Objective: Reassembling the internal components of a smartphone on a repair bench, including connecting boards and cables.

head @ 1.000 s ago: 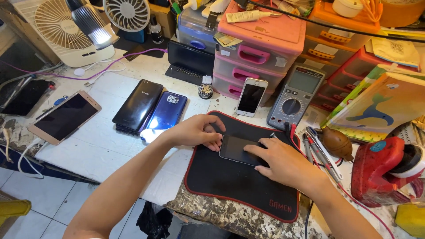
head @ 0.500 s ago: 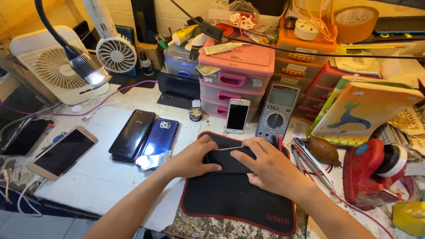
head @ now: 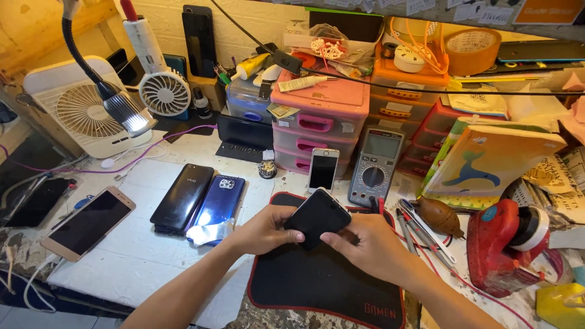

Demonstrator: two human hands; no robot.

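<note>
I see both hands lifted a little above the black mat (head: 323, 286) that lies on the white worktop (head: 140, 256), and between them they carry a dark phone (head: 317, 216), its black face turned up and tilted toward me. My left hand (head: 265, 230) is curled around the phone's left edge, fingers closed under it and the thumb on top. My right hand (head: 365, 244) closes on the lower right side, thumb pressed across the near corner, fingers folded beneath. So the phone hangs just over the far half of the mat, clear of its surface. Taking the mat as my mark: just beyond its far edge a small white phone (head: 323, 169) leans upright against a pink drawer unit (head: 320, 119), and a grey multimeter (head: 376, 167) stands beside that, to the right. Left of the mat two phones lie side by side and touching, a black one (head: 181, 198) and a blue one (head: 217, 207), backs up. Further left, well apart from the mat, a gold-edged phone (head: 88, 222) lies screen up near the worktop's edge. Right of the mat lie tweezers and thin tools (head: 420, 231), then a red tool with a white spool (head: 506, 244). Behind all this, far from the mat, a white fan (head: 85, 109) and a gooseneck lamp (head: 125, 113) stand at the back left.
</note>
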